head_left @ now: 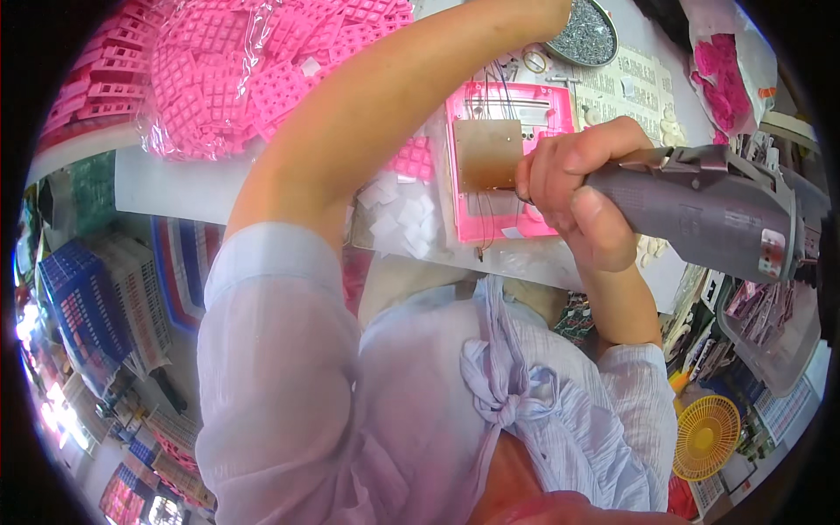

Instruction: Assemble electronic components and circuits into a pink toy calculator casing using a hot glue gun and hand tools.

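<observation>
My right hand (584,179) is wrapped round the front of a grey power screwdriver (691,210), whose body runs off to the right. Its thin bit points left at the lower right corner of a square tan-brown board (486,150). That board lies in a pink plastic casing (449,131) with thin wires coming out of it. My left arm reaches across the table to the top edge; only the wrist end of my left hand (549,16) shows, beside a round dark dish (612,54) of small metal screws. Its fingers are out of sight.
Clear bags of pink keypad pieces (206,79) crowd the back left. Small white squares (402,214) lie left of the casing. A printed sheet (643,83) is at the back right. Crates (101,302) stand low left; a plastic bin (770,332) and yellow basket (705,437) low right.
</observation>
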The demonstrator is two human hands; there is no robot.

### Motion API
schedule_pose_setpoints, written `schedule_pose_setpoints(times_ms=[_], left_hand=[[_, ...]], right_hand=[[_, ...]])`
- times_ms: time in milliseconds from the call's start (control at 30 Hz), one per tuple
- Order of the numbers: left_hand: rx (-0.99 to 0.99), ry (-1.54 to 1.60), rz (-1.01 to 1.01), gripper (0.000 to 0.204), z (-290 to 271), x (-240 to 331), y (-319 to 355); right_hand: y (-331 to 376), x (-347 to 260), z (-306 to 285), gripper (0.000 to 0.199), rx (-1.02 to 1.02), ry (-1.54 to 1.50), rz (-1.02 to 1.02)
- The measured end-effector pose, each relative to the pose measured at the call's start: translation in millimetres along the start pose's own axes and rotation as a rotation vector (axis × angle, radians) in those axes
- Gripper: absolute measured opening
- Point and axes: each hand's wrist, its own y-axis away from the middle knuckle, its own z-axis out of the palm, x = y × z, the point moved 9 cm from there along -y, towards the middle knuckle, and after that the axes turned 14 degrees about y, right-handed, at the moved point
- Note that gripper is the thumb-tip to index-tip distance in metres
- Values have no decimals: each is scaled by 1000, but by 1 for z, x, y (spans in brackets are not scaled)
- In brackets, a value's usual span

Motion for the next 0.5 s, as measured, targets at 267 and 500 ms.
schedule_pose_setpoints(times_ms=[267,500], left_hand=[[132,75,95,18,-5,0,-2],[231,287,147,12,-56,16,51]], right_hand=[[-3,1,14,24,-77,39,-2],[3,4,24,20,-116,141,-5]])
